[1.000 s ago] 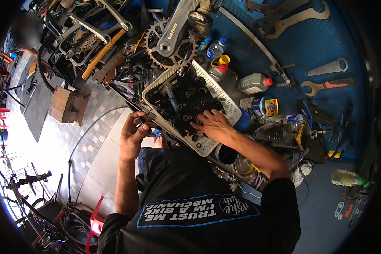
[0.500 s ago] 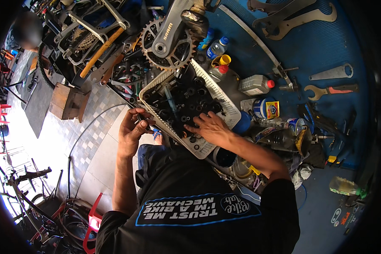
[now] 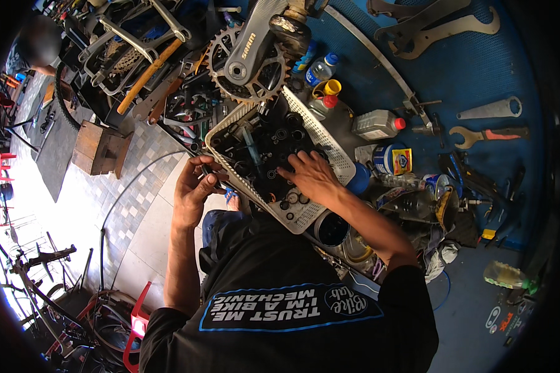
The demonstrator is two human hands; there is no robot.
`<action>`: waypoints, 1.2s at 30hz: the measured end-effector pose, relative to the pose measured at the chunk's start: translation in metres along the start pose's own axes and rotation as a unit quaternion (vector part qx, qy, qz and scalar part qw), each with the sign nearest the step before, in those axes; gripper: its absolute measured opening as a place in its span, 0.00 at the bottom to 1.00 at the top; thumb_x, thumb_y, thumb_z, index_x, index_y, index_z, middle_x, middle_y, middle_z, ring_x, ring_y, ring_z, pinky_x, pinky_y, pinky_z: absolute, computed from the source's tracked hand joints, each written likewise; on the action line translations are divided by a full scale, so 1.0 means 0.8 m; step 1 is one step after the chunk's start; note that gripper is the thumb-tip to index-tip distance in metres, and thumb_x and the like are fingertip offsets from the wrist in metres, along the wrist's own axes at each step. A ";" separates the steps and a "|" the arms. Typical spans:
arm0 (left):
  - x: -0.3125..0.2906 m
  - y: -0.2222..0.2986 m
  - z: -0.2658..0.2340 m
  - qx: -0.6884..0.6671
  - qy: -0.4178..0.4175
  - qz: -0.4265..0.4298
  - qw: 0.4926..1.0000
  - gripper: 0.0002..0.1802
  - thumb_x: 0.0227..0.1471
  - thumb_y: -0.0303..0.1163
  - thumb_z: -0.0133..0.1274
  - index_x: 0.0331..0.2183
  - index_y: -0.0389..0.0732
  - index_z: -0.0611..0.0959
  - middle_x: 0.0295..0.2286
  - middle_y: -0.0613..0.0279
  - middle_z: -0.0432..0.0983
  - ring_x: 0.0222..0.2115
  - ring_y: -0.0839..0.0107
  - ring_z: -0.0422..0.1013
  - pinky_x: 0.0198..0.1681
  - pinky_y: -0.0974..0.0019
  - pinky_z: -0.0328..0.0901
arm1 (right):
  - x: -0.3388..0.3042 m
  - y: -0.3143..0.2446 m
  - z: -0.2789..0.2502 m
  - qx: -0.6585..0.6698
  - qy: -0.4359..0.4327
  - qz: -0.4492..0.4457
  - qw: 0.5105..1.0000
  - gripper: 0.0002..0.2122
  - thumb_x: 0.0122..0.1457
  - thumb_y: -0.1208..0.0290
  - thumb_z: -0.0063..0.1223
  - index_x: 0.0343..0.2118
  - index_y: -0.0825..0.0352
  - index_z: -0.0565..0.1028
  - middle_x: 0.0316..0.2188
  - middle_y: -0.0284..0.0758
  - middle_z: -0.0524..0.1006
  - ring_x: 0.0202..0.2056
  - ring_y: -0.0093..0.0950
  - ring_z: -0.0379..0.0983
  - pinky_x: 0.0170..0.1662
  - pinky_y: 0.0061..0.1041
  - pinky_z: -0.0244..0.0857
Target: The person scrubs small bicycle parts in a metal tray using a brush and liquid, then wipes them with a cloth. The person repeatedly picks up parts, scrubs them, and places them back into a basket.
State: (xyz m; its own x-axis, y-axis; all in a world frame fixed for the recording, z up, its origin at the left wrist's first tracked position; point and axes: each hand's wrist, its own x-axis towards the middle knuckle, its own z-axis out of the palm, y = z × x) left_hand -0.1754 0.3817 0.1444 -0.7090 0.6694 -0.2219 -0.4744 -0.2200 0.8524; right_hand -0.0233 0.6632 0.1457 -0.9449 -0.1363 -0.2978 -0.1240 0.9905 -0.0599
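Note:
A white plastic basket [image 3: 336, 149] lies in front of me, with dark rings, spacers and other small parts in it. My right hand [image 3: 313, 178] reaches over its right side, fingers spread and bent down among the parts; nothing shows in its grasp. To the left of the basket's rim, my left hand [image 3: 196, 186] pinches a small dark cylindrical part [image 3: 205, 171] between thumb and fingers. A translucent bluish tube [image 3: 251, 147] lies across the parts. Several loose rings [image 3: 292, 198] sit at the near end of the basket.
A crank with a chainring [image 3: 239, 68] hangs just beyond the basket. Bottles [image 3: 378, 124] and tins [image 3: 392, 160] crowd its right side. Wrenches [image 3: 488, 135] hang on the blue board. A wooden block [image 3: 99, 149] stands at left, and another person [image 3: 38, 46] is at far left.
My right hand has shifted slightly away from me and to the right over the parts, uncovering more rings at the near end. My left hand stays almost still with the dark part.

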 end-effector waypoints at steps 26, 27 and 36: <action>-0.006 -0.002 -0.004 -0.012 0.006 -0.008 1.000 0.24 0.60 0.34 0.61 0.54 0.38 0.73 0.45 0.57 0.75 0.44 0.64 0.78 0.40 0.65 0.75 | 0.006 0.020 0.035 0.111 0.124 0.025 0.986 0.11 0.52 0.67 0.66 0.38 0.62 0.80 0.38 0.34 0.69 0.44 0.35 0.67 0.45 0.35 0.64; -0.006 -0.003 -0.005 -0.012 0.008 -0.008 1.000 0.24 0.60 0.35 0.61 0.54 0.38 0.73 0.45 0.57 0.75 0.44 0.64 0.78 0.40 0.65 0.75 | 0.002 0.015 0.024 0.121 0.124 0.023 0.985 0.11 0.53 0.66 0.67 0.38 0.62 0.80 0.38 0.34 0.69 0.44 0.35 0.67 0.45 0.35 0.64; -0.006 -0.006 -0.001 -0.019 0.005 -0.019 1.000 0.25 0.60 0.35 0.61 0.54 0.37 0.72 0.44 0.57 0.75 0.43 0.65 0.78 0.41 0.65 0.75 | 0.023 -0.002 0.030 0.128 0.130 0.020 0.983 0.20 0.45 0.53 0.73 0.27 0.62 0.75 0.35 0.34 0.68 0.40 0.35 0.67 0.43 0.36 0.64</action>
State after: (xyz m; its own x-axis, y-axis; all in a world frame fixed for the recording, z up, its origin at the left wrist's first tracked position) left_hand -0.1699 0.3791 0.1409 -0.6951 0.6709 -0.2582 -0.5207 -0.2223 0.8243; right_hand -0.0330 0.6586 0.1178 -0.9971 -0.0553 -0.0525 -0.0370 0.9532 -0.3000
